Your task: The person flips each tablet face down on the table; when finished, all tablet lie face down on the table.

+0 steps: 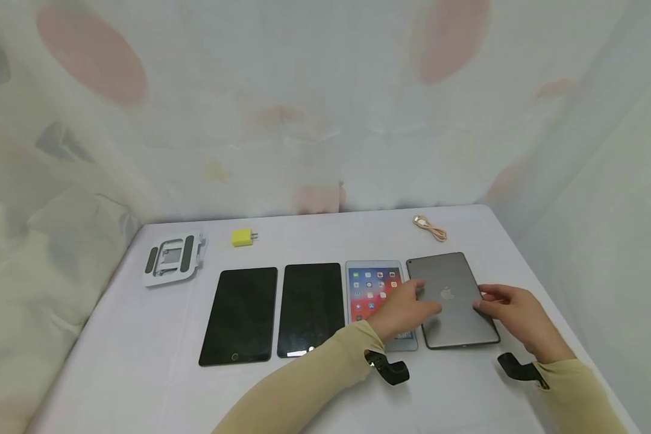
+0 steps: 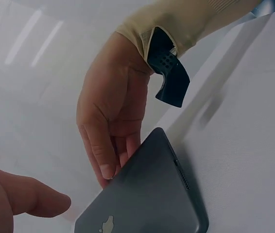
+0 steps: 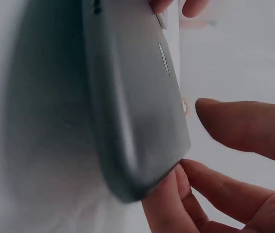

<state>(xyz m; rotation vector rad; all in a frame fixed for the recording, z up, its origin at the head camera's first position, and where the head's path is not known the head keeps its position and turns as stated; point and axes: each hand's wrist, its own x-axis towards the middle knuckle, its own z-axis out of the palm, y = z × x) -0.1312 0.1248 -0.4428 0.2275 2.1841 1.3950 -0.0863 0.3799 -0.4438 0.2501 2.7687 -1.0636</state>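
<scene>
A grey tablet (image 1: 450,325) lies face down, its back with the apple logo upward. At its right edge my right hand (image 1: 521,313) has its fingers under the rim. In the right wrist view the thumb (image 3: 234,124) stands apart above the tablet's back. The left hand (image 1: 404,310) reaches over the tablet's left side, index finger and thumb spread, seemingly without a grip. Its wrist partly covers a white-framed tablet (image 1: 371,283) with a lit screen of app icons. The left wrist view shows the grey tablet's port edge (image 2: 176,170) with shadow beneath.
Two black-screened tablets, one at far left (image 1: 241,316) and one beside it (image 1: 311,307), lie in the same row. Behind them are a grey folding stand (image 1: 175,259), a yellow charger plug (image 1: 242,237) and a coiled cable (image 1: 431,229). Patterned curtains surround the white table (image 1: 125,374).
</scene>
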